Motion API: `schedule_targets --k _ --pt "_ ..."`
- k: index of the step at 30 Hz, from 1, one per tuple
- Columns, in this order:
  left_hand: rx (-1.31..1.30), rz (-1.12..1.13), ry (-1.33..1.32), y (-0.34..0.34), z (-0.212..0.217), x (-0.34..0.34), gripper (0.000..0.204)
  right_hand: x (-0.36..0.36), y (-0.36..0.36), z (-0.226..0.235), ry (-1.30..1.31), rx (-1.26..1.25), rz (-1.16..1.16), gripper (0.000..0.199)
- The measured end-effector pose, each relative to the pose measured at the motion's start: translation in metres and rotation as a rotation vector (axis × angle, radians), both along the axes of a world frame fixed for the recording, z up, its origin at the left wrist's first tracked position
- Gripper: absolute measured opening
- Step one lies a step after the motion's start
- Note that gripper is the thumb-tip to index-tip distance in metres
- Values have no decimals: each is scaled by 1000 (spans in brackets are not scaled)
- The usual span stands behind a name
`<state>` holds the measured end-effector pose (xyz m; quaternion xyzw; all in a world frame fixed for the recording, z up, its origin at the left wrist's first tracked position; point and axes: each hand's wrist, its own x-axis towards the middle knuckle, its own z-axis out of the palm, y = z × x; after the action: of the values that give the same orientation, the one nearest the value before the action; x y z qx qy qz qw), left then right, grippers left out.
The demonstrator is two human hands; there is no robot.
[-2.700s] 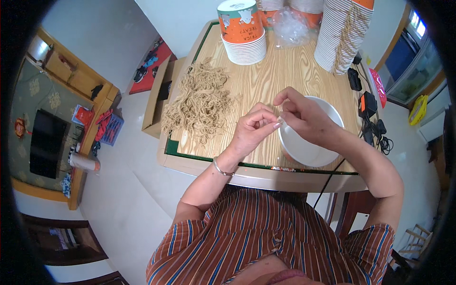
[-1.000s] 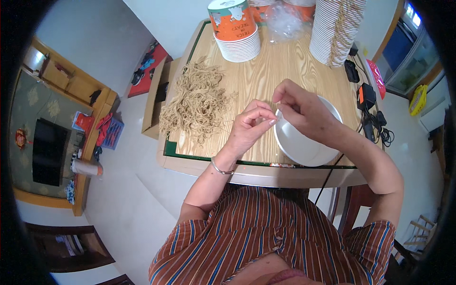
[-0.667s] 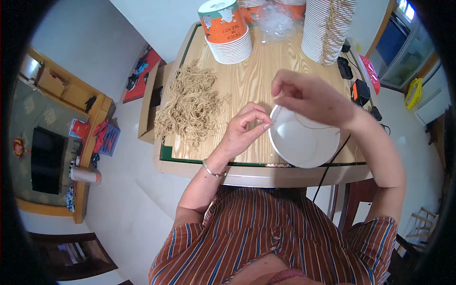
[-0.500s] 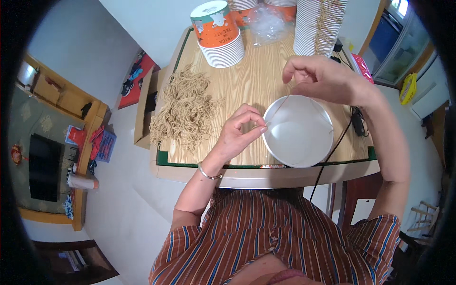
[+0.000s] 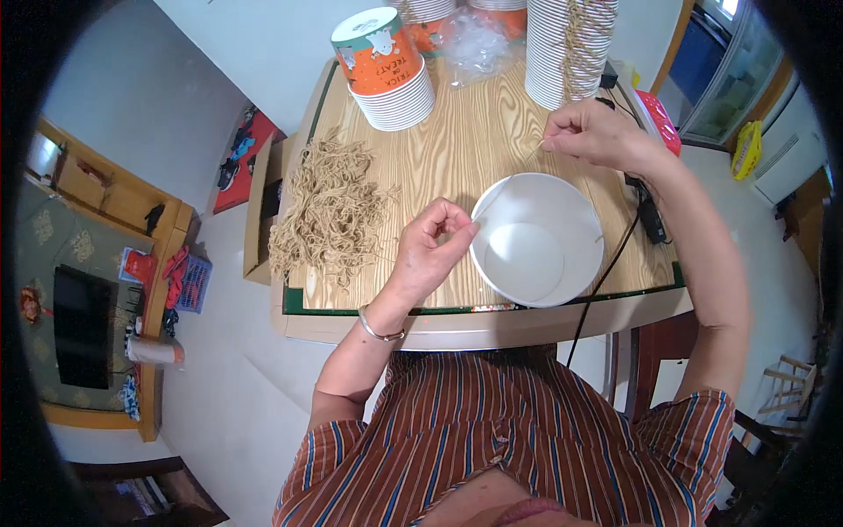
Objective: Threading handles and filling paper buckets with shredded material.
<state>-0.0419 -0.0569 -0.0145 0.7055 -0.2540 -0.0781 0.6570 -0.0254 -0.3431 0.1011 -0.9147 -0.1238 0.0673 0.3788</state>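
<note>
A white paper bucket (image 5: 584, 215) stands mouth up near the table's front edge, its pale inside facing me. A thin tan string (image 5: 507, 184) runs over its far-left rim between my two hands. At the rim's left side, my left hand (image 5: 436, 248) pinches one end between thumb and fingers. Beyond the bucket and above the table, my right hand (image 5: 599, 136) pinches the other end. A short bit of string (image 5: 599, 238) shows at the bucket's right rim. Left of my left hand lies a loose heap of tan strings (image 5: 329, 215).
Stacked orange-and-white paper buckets (image 5: 386, 75) stand at the far left of the table (image 5: 439, 167). A tall white stack (image 5: 562, 57) with strings down its side stands far right. Between them sits a clear plastic bag (image 5: 474, 44). A black cable (image 5: 606, 281) crosses the front edge.
My right hand has moved right relative to the bucket, and its fingers have closed into a pinch. The string now stretches further between both hands. The whole view has shifted slightly.
</note>
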Motion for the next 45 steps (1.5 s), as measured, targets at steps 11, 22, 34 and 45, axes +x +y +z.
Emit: schedule_targets --k 11,22,34,45 --pt "-48 47 271 -10 8 -2 7 12 -14 -83 474 158 -183 16" --pt "-2 6 376 -7 23 -6 8 -21 -25 -73 515 262 -245 21" --pt "150 -163 303 2 26 5 13 -94 -28 -17 652 162 -145 23" --pt "186 -91 89 -27 84 17 12 -105 -22 29 253 146 -341 15"
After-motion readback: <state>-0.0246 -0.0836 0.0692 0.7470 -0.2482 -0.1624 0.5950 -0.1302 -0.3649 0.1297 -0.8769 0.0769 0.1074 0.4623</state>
